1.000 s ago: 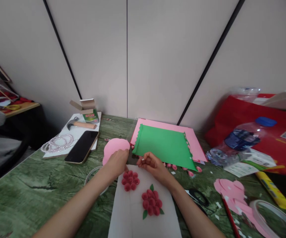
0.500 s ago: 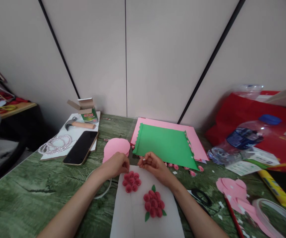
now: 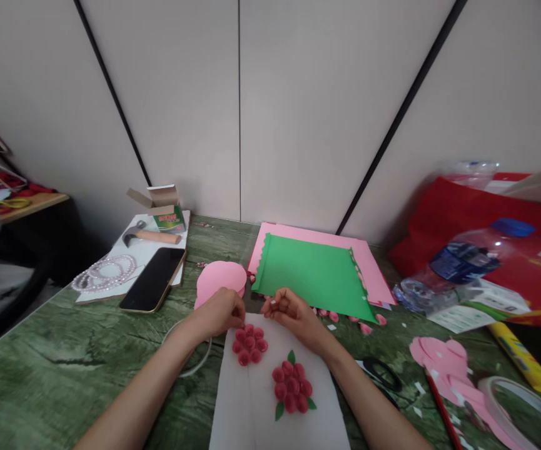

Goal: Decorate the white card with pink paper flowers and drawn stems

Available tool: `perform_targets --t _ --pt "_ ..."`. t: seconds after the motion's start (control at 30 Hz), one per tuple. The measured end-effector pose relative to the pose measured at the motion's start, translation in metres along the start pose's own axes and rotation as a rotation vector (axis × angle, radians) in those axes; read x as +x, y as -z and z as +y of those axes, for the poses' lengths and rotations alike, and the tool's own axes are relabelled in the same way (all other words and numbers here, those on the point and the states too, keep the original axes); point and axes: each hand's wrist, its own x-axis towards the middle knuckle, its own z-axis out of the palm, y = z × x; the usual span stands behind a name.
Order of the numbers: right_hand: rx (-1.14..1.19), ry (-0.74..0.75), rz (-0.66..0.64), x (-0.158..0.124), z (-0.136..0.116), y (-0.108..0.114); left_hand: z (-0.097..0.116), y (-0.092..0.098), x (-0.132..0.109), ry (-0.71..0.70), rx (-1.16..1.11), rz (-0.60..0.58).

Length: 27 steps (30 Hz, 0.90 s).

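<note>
A white sheet (image 3: pixel 237 412) lies in front of me, bearing two clusters of rolled pink paper flowers. My left hand (image 3: pixel 223 310) is closed in a pinch at the sheet's top left edge, just above the leafless flower cluster (image 3: pixel 250 345). What its fingertips hold, if anything, is hidden. Over the top right of the sheet, my right hand (image 3: pixel 296 317) has its fingers curled in toward the thumb. A tiny white piece (image 3: pixel 273 302) shows at those fingers; whether it is gripped or stuck on, I cannot tell. Nearer to me sits the flower cluster with green leaves (image 3: pixel 293 389).
Behind my hands are pink paper shapes (image 3: pixel 221 278) and a green sheet (image 3: pixel 308 269) with small pink rolls along it. At left lie a phone (image 3: pixel 154 279), hammer (image 3: pixel 157 236) and beads (image 3: pixel 104 274). Scissors (image 3: pixel 383 374), tape (image 3: pixel 523 406), a pencil (image 3: pixel 441 406) and a bottle (image 3: pixel 467 259) are at right.
</note>
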Motion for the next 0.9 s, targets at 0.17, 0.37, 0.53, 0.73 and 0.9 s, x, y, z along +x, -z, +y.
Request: perform_targets --t 0.17,0.37,0.53,0.73,0.9 --pt "-0.021 -0.008 0.015 0.0008 0.0013 0.0003 -0.0017 0.0024 -0.0015 -0.024 0.010 -0.022" --pt "-0.004 -0.007 0.009 0.0008 0.0024 0.0002 0.0019 0.0022 -0.0002 -0.010 0.035 -0.010" --pt "-0.005 -0.008 0.020 0.0003 0.0018 -0.0001 0.0033 0.0021 -0.0011 -0.006 0.042 -0.001" --pt "0.003 -0.013 0.011 0.0000 0.0004 -0.0007 -0.0012 0.0011 -0.0007 -0.019 0.045 0.004" --pt "-0.004 -0.005 0.016 0.0000 0.0010 -0.0008 0.0001 0.0021 -0.0017 -0.021 0.037 -0.004"
